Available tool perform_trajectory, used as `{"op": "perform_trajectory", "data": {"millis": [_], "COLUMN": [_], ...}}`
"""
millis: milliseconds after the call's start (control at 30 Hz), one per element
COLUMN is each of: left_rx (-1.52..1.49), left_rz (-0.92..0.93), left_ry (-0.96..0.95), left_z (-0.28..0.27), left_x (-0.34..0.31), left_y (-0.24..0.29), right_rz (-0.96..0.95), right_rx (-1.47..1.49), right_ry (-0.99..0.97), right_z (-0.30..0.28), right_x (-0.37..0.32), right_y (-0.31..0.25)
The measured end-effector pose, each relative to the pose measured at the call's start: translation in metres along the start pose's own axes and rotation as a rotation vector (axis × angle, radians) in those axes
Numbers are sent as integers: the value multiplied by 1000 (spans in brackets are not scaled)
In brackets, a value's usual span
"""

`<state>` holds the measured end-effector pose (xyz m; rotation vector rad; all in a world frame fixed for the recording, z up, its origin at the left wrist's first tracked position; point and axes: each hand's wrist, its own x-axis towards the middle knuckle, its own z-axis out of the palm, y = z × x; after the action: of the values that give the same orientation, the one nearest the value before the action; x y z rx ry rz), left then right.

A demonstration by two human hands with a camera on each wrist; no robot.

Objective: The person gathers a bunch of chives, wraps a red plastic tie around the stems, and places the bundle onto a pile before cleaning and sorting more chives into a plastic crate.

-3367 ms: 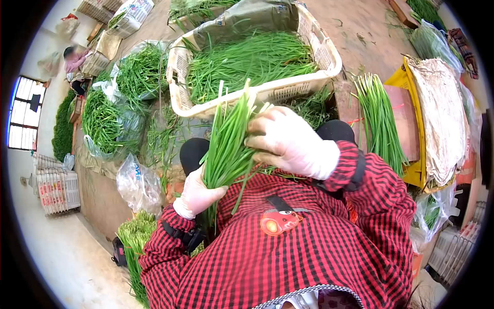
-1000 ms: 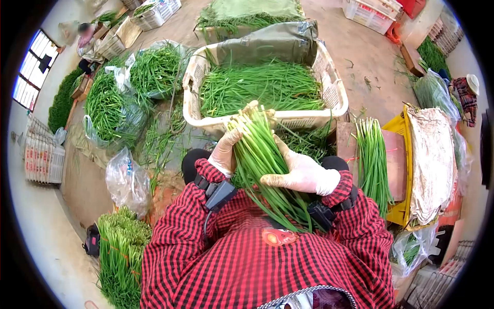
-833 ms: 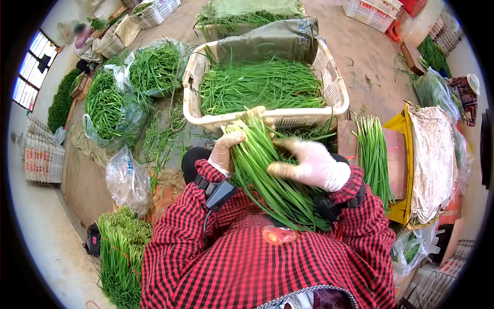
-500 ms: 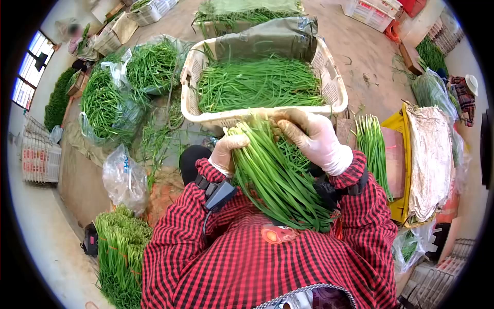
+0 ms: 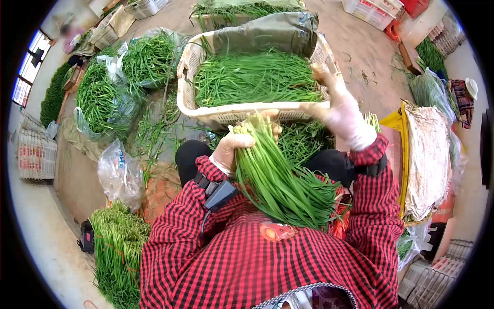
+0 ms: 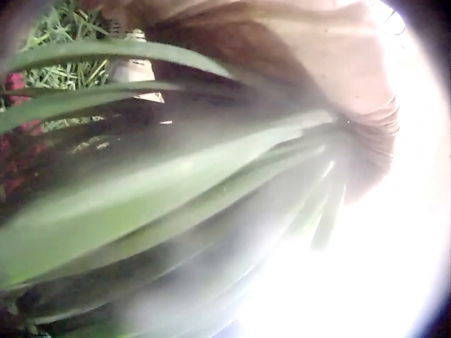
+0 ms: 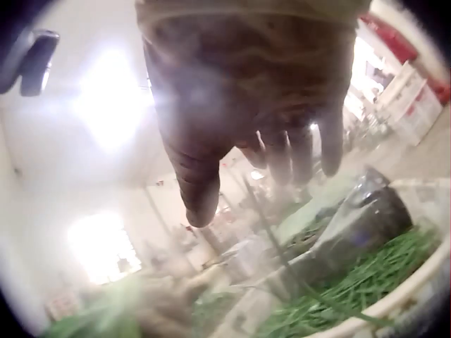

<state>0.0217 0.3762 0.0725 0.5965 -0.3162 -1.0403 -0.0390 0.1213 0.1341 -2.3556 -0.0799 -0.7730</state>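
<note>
In the head view the gloved left hand grips a bunch of long green stalks near its pale ends; the leaves fan down over the lap. The gloved right hand is raised by the near right corner of the white basket, fingers spread. The right wrist view shows that hand with fingers extended and apart; a thin leaf hangs just below it, and whether they touch I cannot tell. Close up in the left wrist view, leaves run out from the left hand.
Loose greens lie inside the basket. Bagged greens and a clear plastic bag are at the left, with upright tied bundles nearer the body. At the right stands a yellow crate under pale cloth. Another person is far left.
The right hand has moved off the bunch, up and to the right, and its fingers have spread. The left hand keeps its grip, with the pale ends turned upward since the earliest frame.
</note>
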Motion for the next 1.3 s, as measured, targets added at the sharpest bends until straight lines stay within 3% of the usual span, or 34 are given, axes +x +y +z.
{"op": "perform_trajectory", "data": {"millis": [67,167,400,633,867,967,1167,1300], "left_rx": [2,-102,-143,-203,-229,-236,-207,-115], "left_rz": [24,39,5,-56,-76,-3,-61,-90], "left_ry": [42,37,22,16,-13,44,19,83], "left_z": [1,5,-5,-16,-22,-14,-15,-3], "left_x": [1,-4,-11,-9,-10,-12,-10,-10], "left_y": [-1,-1,-2,-3,-5,-5,-5,-2], "right_rz": [-221,-341,-234,-480,-384,-405,-369,-397], "right_rx": [80,35,161,-146,-28,-7,7,74], "right_ry": [-279,-403,-385,-201,-290,-340,-272,-126], "right_z": [-3,25,39,55,56,50,56,48], "right_x": [2,-13,-13,-12,-6,-10,-12,7], "right_y": [-58,-60,-37,-52,-46,-41,-44,-51]}}
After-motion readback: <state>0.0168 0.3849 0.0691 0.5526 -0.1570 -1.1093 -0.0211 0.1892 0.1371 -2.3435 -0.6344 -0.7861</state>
